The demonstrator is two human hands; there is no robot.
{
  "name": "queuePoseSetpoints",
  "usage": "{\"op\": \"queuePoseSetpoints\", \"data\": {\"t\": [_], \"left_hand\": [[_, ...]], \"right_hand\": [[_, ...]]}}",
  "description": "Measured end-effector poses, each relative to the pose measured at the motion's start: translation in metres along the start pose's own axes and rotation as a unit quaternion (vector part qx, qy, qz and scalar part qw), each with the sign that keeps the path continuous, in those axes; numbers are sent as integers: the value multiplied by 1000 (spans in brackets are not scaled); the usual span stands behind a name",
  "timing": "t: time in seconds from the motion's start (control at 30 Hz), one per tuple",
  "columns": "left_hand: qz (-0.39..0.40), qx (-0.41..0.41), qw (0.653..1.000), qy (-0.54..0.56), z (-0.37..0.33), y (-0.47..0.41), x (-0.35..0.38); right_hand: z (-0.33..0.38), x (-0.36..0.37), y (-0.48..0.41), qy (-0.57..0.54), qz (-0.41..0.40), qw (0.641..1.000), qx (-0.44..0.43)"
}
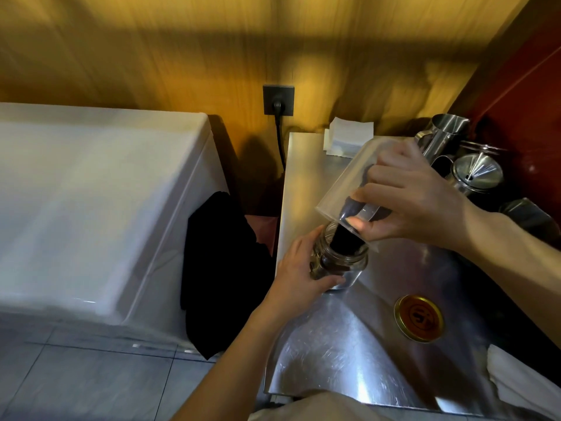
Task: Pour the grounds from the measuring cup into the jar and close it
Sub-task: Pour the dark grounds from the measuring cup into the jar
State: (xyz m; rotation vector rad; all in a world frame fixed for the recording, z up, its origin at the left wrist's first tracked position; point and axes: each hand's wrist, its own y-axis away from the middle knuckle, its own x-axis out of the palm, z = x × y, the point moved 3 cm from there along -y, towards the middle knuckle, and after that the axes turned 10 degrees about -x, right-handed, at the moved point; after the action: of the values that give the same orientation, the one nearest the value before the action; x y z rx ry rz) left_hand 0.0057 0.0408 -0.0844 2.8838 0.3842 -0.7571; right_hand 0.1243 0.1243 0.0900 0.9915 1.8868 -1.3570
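A clear plastic measuring cup is tipped steeply over a glass jar, its spout right at the jar's open mouth. Dark grounds stream from the cup into the jar. My right hand grips the cup by its handle from the right. My left hand wraps the jar's left side and holds it upright on the steel counter. The jar's gold lid lies flat on the counter, to the front right of the jar.
Steel pitchers and a lidded steel pot stand at the back right. Folded white paper lies at the counter's back edge, a white cloth at the front right. A white appliance and black fabric sit left of the counter.
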Motion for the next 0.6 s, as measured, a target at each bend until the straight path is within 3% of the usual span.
{"op": "queuePoseSetpoints", "data": {"t": [0.6], "left_hand": [[11,1,999,33,-4,4,-3]], "right_hand": [[3,-2,1,-7,2,1000,6]]}}
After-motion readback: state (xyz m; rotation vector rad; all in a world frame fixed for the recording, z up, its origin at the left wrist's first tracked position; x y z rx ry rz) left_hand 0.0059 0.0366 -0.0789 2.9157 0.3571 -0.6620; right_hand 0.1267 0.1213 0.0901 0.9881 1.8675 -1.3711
